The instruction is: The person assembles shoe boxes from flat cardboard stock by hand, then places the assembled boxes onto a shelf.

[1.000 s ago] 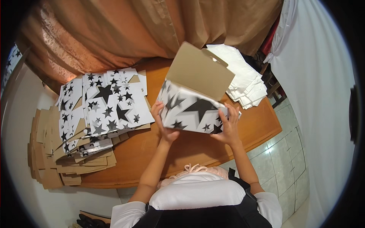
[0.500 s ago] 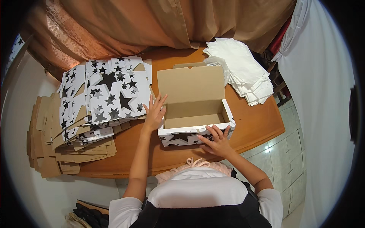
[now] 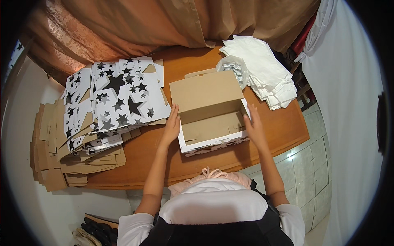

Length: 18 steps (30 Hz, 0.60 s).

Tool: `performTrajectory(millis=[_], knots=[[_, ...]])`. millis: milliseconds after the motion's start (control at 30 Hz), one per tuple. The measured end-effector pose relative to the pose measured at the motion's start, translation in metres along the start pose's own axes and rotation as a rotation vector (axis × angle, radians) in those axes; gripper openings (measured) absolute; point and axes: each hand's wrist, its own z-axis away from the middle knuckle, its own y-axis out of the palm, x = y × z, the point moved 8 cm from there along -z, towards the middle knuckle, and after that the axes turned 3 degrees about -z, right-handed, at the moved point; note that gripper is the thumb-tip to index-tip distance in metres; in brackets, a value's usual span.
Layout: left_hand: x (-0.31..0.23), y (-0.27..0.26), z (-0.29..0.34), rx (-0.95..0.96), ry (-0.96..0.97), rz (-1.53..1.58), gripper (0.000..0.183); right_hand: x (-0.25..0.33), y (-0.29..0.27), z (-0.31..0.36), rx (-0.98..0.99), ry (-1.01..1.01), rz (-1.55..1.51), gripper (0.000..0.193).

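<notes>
A glossy orange-brown wooden table (image 3: 283, 131) with a curved front edge stands before a heavy orange-brown cloth curtain (image 3: 156, 24), which hangs in deep folds and turns shiny and patterned toward the left, where a warm glow catches it. At right falls a long white fabric drape (image 3: 349, 102), near a strip of deep red cloth (image 3: 306, 39). Pale grey-green floor tiles (image 3: 295, 176) with dark joints reflect a bright spot of light. A plain off-white wall (image 3: 18, 115) rises at left.

A homelike room, doubling as packing space
Curtains (image 3: 164, 24) are hanging behind a wooden desk (image 3: 279, 131); flat cartons (image 3: 143, 88) are lying stacked.
</notes>
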Motion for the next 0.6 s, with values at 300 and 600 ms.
performTrajectory(millis=[300, 600], knots=[[0.031, -0.002, 0.012, -0.117, -0.285, -0.037, 0.048, -0.071, 0.038, -0.040, 0.194, 0.190, -0.327, 0.027], [0.017, -0.016, 0.019, -0.087, -0.418, -0.318, 0.039, -0.049, 0.033, -0.026, 0.136, 0.275, 0.125, 0.027]])
